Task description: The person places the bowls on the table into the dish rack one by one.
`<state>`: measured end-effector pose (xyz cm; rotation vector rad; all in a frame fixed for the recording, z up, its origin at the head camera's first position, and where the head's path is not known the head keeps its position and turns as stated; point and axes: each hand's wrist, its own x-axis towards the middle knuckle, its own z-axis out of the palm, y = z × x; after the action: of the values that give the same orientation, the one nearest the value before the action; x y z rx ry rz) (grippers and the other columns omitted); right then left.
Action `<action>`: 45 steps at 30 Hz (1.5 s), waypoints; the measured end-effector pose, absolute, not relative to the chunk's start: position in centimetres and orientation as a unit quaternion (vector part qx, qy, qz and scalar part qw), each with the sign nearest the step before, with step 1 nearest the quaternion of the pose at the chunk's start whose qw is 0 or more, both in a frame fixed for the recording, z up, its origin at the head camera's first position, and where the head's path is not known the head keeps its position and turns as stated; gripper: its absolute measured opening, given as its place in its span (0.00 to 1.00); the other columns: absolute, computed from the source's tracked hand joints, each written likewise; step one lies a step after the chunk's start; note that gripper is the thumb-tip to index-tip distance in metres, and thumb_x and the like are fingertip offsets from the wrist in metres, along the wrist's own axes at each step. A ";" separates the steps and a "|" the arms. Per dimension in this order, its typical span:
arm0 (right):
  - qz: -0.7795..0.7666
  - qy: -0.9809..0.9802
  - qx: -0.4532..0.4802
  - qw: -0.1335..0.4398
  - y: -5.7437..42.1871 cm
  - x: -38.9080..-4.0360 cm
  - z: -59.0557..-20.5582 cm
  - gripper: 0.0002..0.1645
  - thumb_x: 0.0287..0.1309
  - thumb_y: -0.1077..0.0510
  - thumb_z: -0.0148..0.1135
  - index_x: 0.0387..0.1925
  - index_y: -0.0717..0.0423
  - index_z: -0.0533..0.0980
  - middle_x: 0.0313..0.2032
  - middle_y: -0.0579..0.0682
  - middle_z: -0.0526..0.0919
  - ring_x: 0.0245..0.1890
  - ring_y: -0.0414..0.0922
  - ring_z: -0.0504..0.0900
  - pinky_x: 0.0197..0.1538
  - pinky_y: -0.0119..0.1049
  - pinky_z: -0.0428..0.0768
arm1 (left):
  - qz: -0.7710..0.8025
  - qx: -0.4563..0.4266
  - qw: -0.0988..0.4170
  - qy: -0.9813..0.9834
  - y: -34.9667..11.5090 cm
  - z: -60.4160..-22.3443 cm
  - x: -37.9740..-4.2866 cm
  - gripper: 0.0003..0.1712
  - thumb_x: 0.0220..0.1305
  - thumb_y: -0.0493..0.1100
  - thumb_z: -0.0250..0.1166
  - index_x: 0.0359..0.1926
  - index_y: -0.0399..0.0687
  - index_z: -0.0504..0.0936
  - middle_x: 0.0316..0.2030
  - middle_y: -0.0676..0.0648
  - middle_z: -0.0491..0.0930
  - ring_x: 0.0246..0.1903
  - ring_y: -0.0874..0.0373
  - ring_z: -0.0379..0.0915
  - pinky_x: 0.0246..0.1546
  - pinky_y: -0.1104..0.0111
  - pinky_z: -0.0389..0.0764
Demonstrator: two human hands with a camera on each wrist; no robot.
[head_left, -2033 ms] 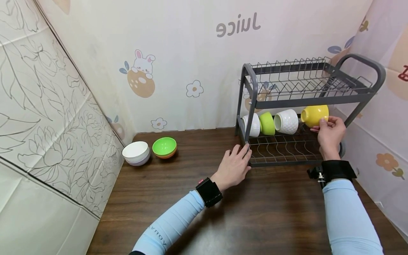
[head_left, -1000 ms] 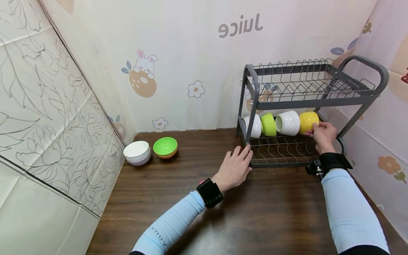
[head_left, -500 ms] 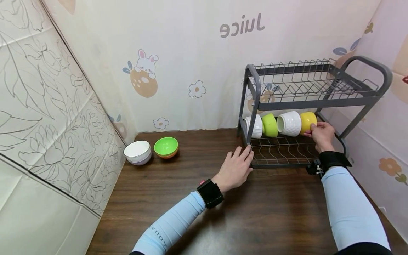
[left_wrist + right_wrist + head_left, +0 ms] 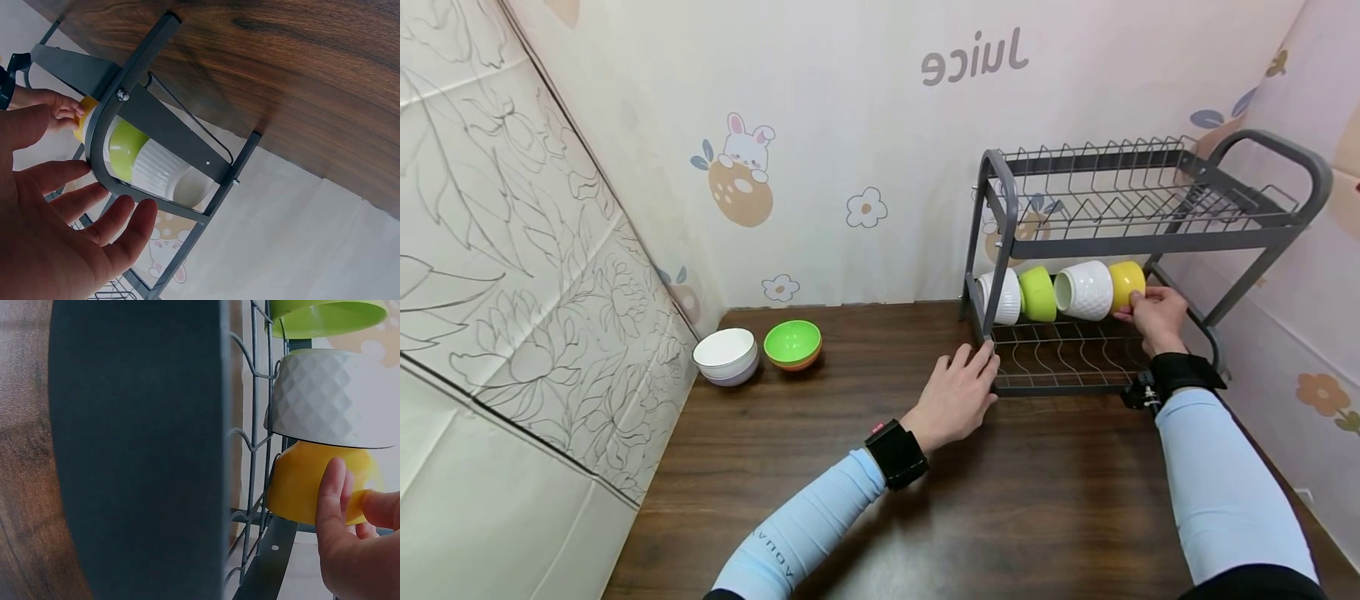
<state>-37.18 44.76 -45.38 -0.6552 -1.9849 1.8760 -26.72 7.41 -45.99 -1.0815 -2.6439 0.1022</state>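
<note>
A yellow bowl (image 4: 1126,284) lies on its side on the lower shelf of a grey dish rack (image 4: 1142,242), close against a white diamond-textured bowl (image 4: 1084,290). My right hand (image 4: 1159,318) pinches its rim between thumb and fingers; in the right wrist view the yellow bowl (image 4: 297,481) overlaps the white one's edge. Left of these, a lime green bowl (image 4: 1037,294) and a white ribbed bowl (image 4: 1006,297) continue the row. My left hand (image 4: 953,396) rests its fingertips on the rack's front left post, fingers spread and slightly bent in the left wrist view.
White bowls (image 4: 726,354) are stacked at the table's left back corner, beside a green bowl (image 4: 793,342) nested in an orange one (image 4: 799,364). The rack's upper wire shelf (image 4: 1142,196) overhangs the row. Patterned walls enclose the brown table (image 4: 1000,508).
My right hand has brought the yellow bowl left and down onto the lower shelf, up to the white textured bowl. The left hand stays on the post. The head view shifts slightly.
</note>
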 end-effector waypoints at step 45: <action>0.381 -0.847 -0.149 0.338 41.1 -33.4 -46.0 0.24 0.75 0.60 0.56 0.67 0.64 0.75 0.61 0.63 0.78 0.48 0.46 0.79 0.52 0.35 0.74 | -0.060 -0.378 0.212 -0.899 6.6 -45.6 -26.0 0.21 0.77 0.55 0.61 0.63 0.52 0.81 0.56 0.50 0.75 0.53 0.55 0.70 0.43 0.66 0.76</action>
<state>-33.36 41.06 -45.95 -0.3892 -2.2073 0.9924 -26.04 6.63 -45.61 -1.0498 -2.4980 -0.1662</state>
